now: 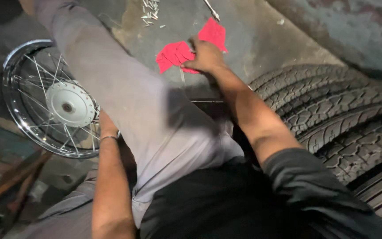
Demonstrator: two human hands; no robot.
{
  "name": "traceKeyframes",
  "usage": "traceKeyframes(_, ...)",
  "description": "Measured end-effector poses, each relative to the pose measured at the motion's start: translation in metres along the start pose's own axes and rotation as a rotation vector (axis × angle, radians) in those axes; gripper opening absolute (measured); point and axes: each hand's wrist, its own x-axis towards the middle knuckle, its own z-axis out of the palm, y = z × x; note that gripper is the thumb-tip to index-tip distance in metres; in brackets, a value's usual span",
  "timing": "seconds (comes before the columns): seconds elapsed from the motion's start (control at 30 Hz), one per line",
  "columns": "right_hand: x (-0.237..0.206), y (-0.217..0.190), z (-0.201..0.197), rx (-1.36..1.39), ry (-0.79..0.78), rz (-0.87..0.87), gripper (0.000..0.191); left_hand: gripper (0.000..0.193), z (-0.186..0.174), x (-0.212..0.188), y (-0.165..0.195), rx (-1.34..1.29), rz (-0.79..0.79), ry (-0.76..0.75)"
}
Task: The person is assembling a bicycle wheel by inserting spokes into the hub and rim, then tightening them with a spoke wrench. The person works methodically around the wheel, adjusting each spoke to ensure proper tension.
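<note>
Right hand (205,56) stretched out to 12 o'clock, fingers curled down onto a crumpled red cloth rag (175,55) lying on the grey concrete floor (253,40); looks like a pinch on its edge, grip partly closed. Left hand hidden behind the grey-trousered leg (129,102); can't tell its grip. Left forearm, thin metal bangle (108,138) at the wrist, points at the chrome spoked wheel rim with white hub (49,106) at 9 o'clock. Stacked black rubber tyres (341,115) at 3 o'clock. Small metal spoke nipples (150,13) scattered just past the rag.
</note>
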Motion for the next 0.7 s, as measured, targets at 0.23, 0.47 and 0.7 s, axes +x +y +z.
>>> traceKeyframes(0.23, 0.035, 0.044, 0.003, 0.214, 0.558, 0.272, 0.037, 0.046, 0.010, -0.018, -0.010, -0.823, -0.500, 0.035)
traceKeyframes(0.47, 0.033, 0.032, -0.054, -0.175, 0.620, -0.088, 0.047, 0.048, 0.003, 0.001, 0.014, -0.174, -0.160, -0.057)
traceKeyframes(0.7, 0.019, -0.026, 0.032, -0.131, -0.004, 0.062, 0.031, 0.044, 0.006, 0.009, 0.015, -0.199, -0.209, 0.172)
